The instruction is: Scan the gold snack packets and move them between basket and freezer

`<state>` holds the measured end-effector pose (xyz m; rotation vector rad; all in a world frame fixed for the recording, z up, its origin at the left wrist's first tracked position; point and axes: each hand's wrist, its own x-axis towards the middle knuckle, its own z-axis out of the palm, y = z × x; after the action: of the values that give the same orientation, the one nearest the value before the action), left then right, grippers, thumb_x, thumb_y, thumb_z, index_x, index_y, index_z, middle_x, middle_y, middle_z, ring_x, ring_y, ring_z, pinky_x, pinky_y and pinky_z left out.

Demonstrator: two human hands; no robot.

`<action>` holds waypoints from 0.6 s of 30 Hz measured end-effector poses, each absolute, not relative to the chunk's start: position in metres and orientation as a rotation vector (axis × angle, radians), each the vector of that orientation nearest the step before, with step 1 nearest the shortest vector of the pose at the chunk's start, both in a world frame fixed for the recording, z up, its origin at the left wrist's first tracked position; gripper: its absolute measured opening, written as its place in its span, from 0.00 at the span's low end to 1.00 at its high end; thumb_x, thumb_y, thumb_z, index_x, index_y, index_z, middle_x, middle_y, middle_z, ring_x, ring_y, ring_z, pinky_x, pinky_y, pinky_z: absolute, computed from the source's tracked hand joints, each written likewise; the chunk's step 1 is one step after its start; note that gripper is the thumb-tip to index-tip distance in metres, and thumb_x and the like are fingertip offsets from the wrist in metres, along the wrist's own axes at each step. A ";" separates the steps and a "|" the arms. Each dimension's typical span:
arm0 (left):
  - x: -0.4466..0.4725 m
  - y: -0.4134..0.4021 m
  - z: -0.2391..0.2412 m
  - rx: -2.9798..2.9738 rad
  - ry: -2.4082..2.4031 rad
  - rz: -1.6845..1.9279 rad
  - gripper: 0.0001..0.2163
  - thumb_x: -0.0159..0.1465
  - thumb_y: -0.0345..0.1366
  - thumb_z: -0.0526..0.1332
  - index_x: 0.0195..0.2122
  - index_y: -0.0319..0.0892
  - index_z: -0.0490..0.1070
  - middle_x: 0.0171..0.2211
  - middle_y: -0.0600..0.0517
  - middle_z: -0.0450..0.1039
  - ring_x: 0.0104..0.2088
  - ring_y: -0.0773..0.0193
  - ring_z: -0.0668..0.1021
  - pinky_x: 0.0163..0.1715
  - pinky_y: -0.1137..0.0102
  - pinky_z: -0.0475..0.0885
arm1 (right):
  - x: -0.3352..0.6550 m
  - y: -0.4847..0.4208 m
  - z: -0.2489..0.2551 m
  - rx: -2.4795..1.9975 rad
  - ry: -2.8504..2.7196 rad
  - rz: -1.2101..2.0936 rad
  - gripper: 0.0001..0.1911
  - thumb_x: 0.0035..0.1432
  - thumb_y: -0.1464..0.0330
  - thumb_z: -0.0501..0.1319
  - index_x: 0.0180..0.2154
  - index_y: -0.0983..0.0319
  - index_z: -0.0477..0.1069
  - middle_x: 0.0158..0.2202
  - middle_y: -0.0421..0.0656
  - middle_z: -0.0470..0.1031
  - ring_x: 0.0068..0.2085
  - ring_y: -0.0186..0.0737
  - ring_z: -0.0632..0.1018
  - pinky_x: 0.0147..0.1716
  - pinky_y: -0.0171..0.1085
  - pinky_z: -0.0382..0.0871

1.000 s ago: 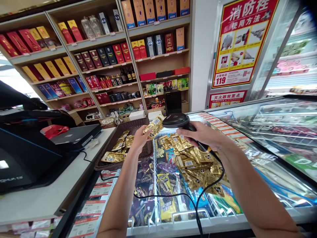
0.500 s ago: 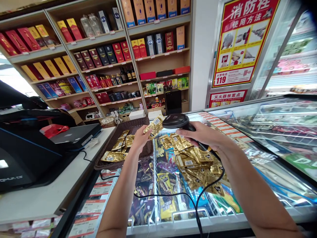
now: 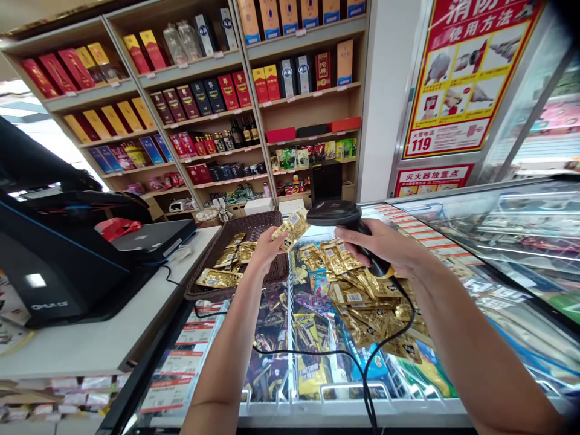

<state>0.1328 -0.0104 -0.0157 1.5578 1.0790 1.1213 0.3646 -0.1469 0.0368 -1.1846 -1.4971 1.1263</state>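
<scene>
My left hand point(image 3: 268, 246) is closed on a gold foil packet point(image 3: 293, 228) with a barcode facing up. My right hand point(image 3: 385, 244) grips the handle of a black barcode scanner point(image 3: 334, 212), whose head points left, close beside the packet. Below the scanner, a heap of gold packets point(image 3: 357, 296) lies on the glass-topped freezer point(image 3: 312, 417). Under my left hand and to its left is a brown woven basket point(image 3: 203, 260) with several gold packets point(image 3: 220, 278) inside. The scanner's black cable point(image 3: 366, 386) loops down over the freezer.
On the left, a white counter point(image 3: 149, 314) carries a black checkout machine point(image 3: 58, 260) and a flat black device point(image 3: 158, 241) with a red plastic bag point(image 3: 118, 228) by it. Shelves of boxed goods point(image 3: 194, 103) stand behind. A fire-safety poster point(image 3: 466, 84) hangs at the right.
The view has turned a little to the left, so everything sits further right. Both hands keep their holds, and the packet and scanner stay close together.
</scene>
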 end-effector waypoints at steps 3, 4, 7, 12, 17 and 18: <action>0.127 -0.003 -0.018 1.508 1.106 1.119 0.11 0.56 0.41 0.65 0.35 0.41 0.69 0.34 0.51 0.75 0.34 0.64 0.77 0.35 0.66 0.76 | 0.354 -0.141 0.030 -1.074 -1.433 1.199 0.24 0.49 0.49 0.68 0.33 0.61 0.63 0.24 0.37 0.67 0.21 0.29 0.66 0.20 0.33 0.58; 0.123 0.000 -0.017 1.497 1.124 1.123 0.10 0.56 0.39 0.65 0.35 0.41 0.68 0.35 0.50 0.75 0.34 0.64 0.78 0.36 0.66 0.76 | 0.350 -0.138 0.027 -1.042 -1.449 1.226 0.24 0.49 0.50 0.69 0.34 0.61 0.63 0.25 0.37 0.68 0.22 0.30 0.68 0.21 0.33 0.60; 0.105 0.009 -0.015 1.481 1.223 1.160 0.08 0.58 0.34 0.64 0.37 0.41 0.68 0.37 0.49 0.76 0.35 0.64 0.78 0.35 0.67 0.76 | 0.333 -0.132 0.015 -0.966 -1.497 1.363 0.23 0.51 0.55 0.70 0.40 0.61 0.63 0.27 0.38 0.69 0.27 0.33 0.71 0.26 0.34 0.64; 0.057 0.026 -0.015 1.466 1.506 1.209 0.07 0.60 0.29 0.62 0.40 0.40 0.69 0.38 0.48 0.75 0.36 0.63 0.77 0.33 0.71 0.73 | 0.294 -0.126 -0.011 -0.790 -1.395 1.621 0.23 0.52 0.58 0.70 0.45 0.59 0.65 0.36 0.42 0.71 0.36 0.37 0.73 0.33 0.37 0.68; 0.023 0.034 -0.024 1.456 1.704 1.154 0.09 0.66 0.35 0.60 0.45 0.37 0.70 0.41 0.48 0.75 0.37 0.62 0.78 0.35 0.67 0.75 | 0.279 -0.121 -0.022 -0.761 -1.467 1.557 0.30 0.55 0.56 0.68 0.56 0.55 0.64 0.43 0.45 0.71 0.40 0.39 0.73 0.40 0.39 0.68; 0.019 0.035 -0.026 1.463 1.733 1.153 0.11 0.66 0.37 0.60 0.47 0.38 0.70 0.43 0.47 0.74 0.38 0.62 0.78 0.37 0.65 0.76 | 0.280 -0.121 -0.022 -0.781 -1.512 1.542 0.30 0.55 0.55 0.67 0.57 0.55 0.63 0.41 0.44 0.71 0.39 0.39 0.73 0.38 0.39 0.67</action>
<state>0.0190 0.0348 -0.0265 1.4630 1.7331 1.1526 0.2803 -0.1215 -0.0218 -0.7810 -1.5118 1.5419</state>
